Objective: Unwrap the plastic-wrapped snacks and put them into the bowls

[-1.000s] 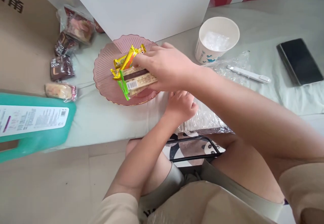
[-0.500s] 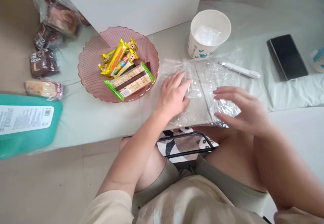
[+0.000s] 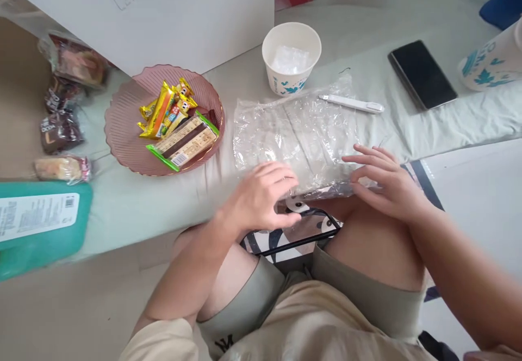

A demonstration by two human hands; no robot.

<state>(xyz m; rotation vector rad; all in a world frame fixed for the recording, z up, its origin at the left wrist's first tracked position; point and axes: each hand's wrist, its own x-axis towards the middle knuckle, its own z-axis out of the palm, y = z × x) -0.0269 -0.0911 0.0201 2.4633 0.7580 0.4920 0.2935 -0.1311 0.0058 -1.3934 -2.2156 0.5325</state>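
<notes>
Fig. Head view; clock directions taken w/ 12 away from the person.

Clear plastic bag [image 3: 297, 138] lies flat, crinkled, on the pale cloth [image 3: 134, 203] at centre, near edge just over the lap. Left hand [image 3: 261, 198] rests at the bag's 7 o'clock corner, fingers curled, half open, tips on or just under the film; whether anything is pinched cannot be told. Right hand [image 3: 383, 179] lies at the 5 o'clock corner, fingers spread and nearly flat, pressing the film, gripping nothing.

Surroundings: pink plate [image 3: 122, 138] at 9 o'clock of the bag, holding the yellow snack packs [image 3: 165, 111] and a green-edged wafer pack [image 3: 183, 142]. Paper cup [image 3: 291, 59] at 12; white pen-like tool [image 3: 353, 104] touching the bag's 1 o'clock corner; phone [image 3: 422, 74] at 2, well apart.

Technique (judgement): to handle the film well, keep one palm flat as anchor, work w/ fingertips of the other along the near edge; slow, even strokes, since thin film slips and bunches. Avoid nudging the tool or cup.
</notes>
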